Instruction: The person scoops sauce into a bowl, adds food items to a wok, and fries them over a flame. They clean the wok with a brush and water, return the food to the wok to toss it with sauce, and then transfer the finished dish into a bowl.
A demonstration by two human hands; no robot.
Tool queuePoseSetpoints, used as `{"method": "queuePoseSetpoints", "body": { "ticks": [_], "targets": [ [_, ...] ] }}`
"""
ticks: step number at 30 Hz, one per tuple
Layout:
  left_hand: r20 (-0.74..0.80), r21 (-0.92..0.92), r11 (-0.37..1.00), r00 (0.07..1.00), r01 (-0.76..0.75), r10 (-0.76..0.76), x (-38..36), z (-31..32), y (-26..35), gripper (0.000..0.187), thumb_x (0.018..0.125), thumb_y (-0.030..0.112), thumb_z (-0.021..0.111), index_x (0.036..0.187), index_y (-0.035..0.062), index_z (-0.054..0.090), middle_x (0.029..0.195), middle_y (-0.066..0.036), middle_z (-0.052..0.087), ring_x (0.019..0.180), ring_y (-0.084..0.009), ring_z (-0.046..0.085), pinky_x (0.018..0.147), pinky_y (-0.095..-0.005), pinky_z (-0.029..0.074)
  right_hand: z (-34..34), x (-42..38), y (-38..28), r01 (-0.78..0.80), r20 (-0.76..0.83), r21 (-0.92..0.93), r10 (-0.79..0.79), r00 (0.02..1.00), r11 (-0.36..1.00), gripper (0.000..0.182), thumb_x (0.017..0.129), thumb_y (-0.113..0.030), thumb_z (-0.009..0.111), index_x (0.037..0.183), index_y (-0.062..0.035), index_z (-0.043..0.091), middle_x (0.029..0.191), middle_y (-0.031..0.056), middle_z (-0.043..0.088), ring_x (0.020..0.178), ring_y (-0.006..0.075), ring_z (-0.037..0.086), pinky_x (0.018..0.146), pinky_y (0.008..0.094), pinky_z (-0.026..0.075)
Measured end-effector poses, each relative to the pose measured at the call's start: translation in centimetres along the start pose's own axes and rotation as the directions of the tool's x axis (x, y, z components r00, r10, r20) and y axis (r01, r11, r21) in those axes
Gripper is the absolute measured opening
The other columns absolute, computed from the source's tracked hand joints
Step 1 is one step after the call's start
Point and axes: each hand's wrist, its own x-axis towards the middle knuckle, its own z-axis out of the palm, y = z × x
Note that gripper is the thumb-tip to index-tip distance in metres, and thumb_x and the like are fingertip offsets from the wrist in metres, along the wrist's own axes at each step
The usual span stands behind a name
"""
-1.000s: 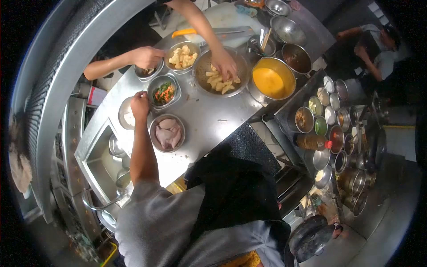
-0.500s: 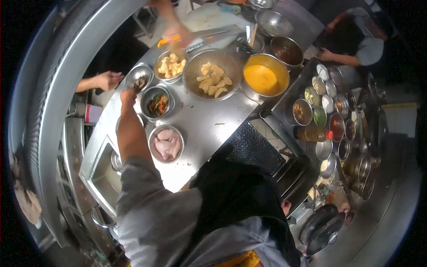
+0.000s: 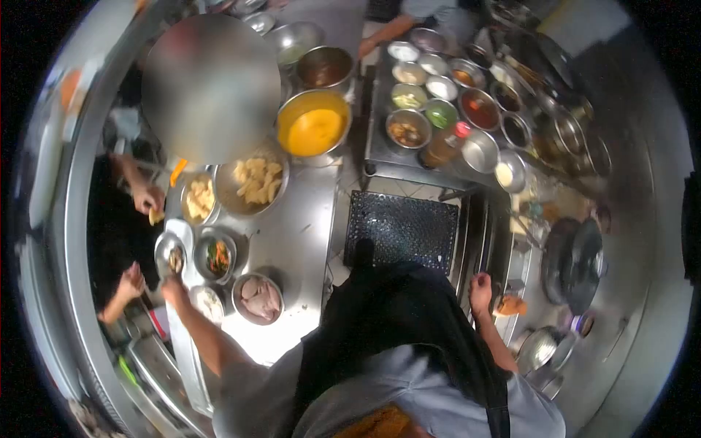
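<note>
My left hand [image 3: 174, 289] reaches out over the left edge of the steel counter, fingers closed on the near rim of a small metal bowl [image 3: 162, 244]. Dark brown pieces [image 3: 175, 259] lie inside that bowl. Beside it stands a bowl of chopped greens and orange bits [image 3: 217, 257]. Nearer to me is a metal bowl with raw pale meat [image 3: 260, 298], and a smaller bowl with whitish contents [image 3: 208, 303] is partly behind my left forearm. My right hand [image 3: 480, 292] hangs at my right side, fingers curled with nothing visible in them, close to an orange-brown cloth [image 3: 511, 306].
Across the counter, a co-worker's hand [image 3: 148, 198] pinches a yellowish piece; another hand [image 3: 131, 283] is nearby. Yellow chunks fill a bowl [image 3: 198, 198] and a colander [image 3: 255, 182]. Beyond stands a pot of orange liquid [image 3: 314, 131]. Seasoning bowls [image 3: 442, 87] crowd the right table.
My view has swung right, bringing my right hand into sight. My left hand stays at the small bowl. A co-worker has leaned in over the far counter, and another hand now holds a yellowish piece.
</note>
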Motion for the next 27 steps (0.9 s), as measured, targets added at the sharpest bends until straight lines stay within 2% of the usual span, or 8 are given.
{"method": "queuePoseSetpoints", "body": {
  "ticks": [4, 8, 9, 13, 16, 20, 24, 27],
  "targets": [
    [0.231, -0.357, 0.924, 0.946, -0.137, 0.229, -15.9, -2.0, 9.0, 0.027, 0.090, 0.013, 0.051, 0.112, -0.0018, 0.051, 0.065, -0.006, 0.052, 0.046, -0.0086, 0.043, 0.039, -0.0249, 0.033, 1.7, -2.5, -6.4, 0.093, 0.010, 0.293, -0.101, 0.995, 0.951, 0.009, 0.092, -0.010, 0.058, 0.099, -0.0063, 0.059, 0.082, 0.0009, 0.059, 0.073, 0.0091, 0.054, 0.066, 0.0260, 0.047],
    [0.486, -0.057, 0.592, 0.496, -0.804, 0.720, -27.9, 6.3, 14.5, 0.027, 0.087, 0.008, 0.057, 0.113, 0.0000, 0.056, 0.096, -0.011, 0.063, 0.076, -0.0248, 0.058, 0.073, -0.0350, 0.048, -0.9, -6.2, -16.0, 0.056, 0.220, 0.610, -0.237, 0.946, 0.791, 0.015, 0.095, -0.020, 0.061, 0.102, -0.0088, 0.057, 0.085, -0.0009, 0.060, 0.072, 0.0073, 0.056, 0.063, 0.0233, 0.048],
    [0.701, -0.346, 0.845, 0.487, -0.407, 0.521, -35.2, 7.9, 18.2, 0.030, 0.088, 0.006, 0.059, 0.117, 0.0035, 0.054, 0.094, -0.008, 0.063, 0.078, -0.0176, 0.058, 0.069, -0.0297, 0.048, -3.0, -7.2, -17.5, -0.007, 0.317, 0.642, -0.256, 0.913, 0.767, 0.019, 0.096, -0.022, 0.061, 0.107, -0.0088, 0.055, 0.088, -0.0005, 0.062, 0.074, 0.0077, 0.057, 0.064, 0.0235, 0.049],
    [0.712, -0.690, 0.592, -0.242, -0.417, 0.659, -58.2, 11.2, 23.5, 0.029, 0.092, 0.005, 0.055, 0.120, 0.0058, 0.049, 0.086, -0.003, 0.063, 0.073, -0.0112, 0.059, 0.062, -0.0249, 0.048, -10.6, -11.6, -16.3, 0.025, 0.256, 0.696, -0.281, 0.925, 0.717, 0.021, 0.097, -0.022, 0.059, 0.111, -0.0074, 0.052, 0.089, 0.0024, 0.063, 0.074, 0.0078, 0.058, 0.062, 0.0229, 0.047],
    [0.528, -0.833, 0.492, -0.634, -0.254, 0.566, -73.2, 8.9, 23.7, 0.024, 0.095, 0.009, 0.055, 0.118, 0.0033, 0.053, 0.083, -0.007, 0.063, 0.078, -0.0128, 0.062, 0.067, -0.0267, 0.051, -15.4, -16.6, -9.0, 0.213, -0.298, 0.673, -0.003, 0.954, 0.708, 0.017, 0.096, -0.016, 0.057, 0.109, -0.0062, 0.052, 0.089, 0.0006, 0.060, 0.074, 0.0076, 0.055, 0.062, 0.0241, 0.047],
    [0.380, -0.678, 0.701, -0.922, -0.221, 0.076, -90.4, 4.5, 19.3, 0.028, 0.100, 0.026, 0.053, 0.120, 0.0072, 0.057, 0.081, -0.004, 0.063, 0.068, -0.0109, 0.061, 0.060, -0.0268, 0.051, -22.2, -28.2, 3.6, 0.361, -0.779, 0.574, 0.355, 0.517, 0.735, 0.020, 0.089, -0.005, 0.056, 0.109, -0.0025, 0.057, 0.093, 0.0032, 0.061, 0.082, 0.0103, 0.056, 0.068, 0.0266, 0.048],
    [-0.191, -0.982, 0.007, -0.981, 0.191, -0.027, -104.1, -1.2, 6.5, 0.049, 0.089, 0.029, 0.065, 0.129, 0.0050, 0.052, 0.113, -0.023, 0.062, 0.105, -0.0356, 0.062, 0.087, -0.0449, 0.050, -25.1, -41.6, 10.9, 0.395, -0.763, 0.600, 0.646, 0.023, 0.695, 0.007, 0.089, -0.003, 0.051, 0.094, -0.0060, 0.054, 0.074, 0.0011, 0.057, 0.051, 0.0061, 0.048, 0.042, 0.0219, 0.039],
    [-0.088, -0.958, -0.219, -0.915, 0.186, -0.393, -108.8, -6.4, -1.3, 0.056, 0.088, 0.022, 0.064, 0.137, 0.0061, 0.042, 0.122, -0.027, 0.056, 0.113, -0.0364, 0.058, 0.091, -0.0448, 0.050, -23.8, -49.3, 12.7, 0.420, -0.644, 0.604, 0.725, -0.244, 0.678, 0.007, 0.089, -0.002, 0.049, 0.086, -0.0076, 0.050, 0.067, 0.0010, 0.055, 0.046, 0.0053, 0.044, 0.039, 0.0217, 0.036]
  ]
}}
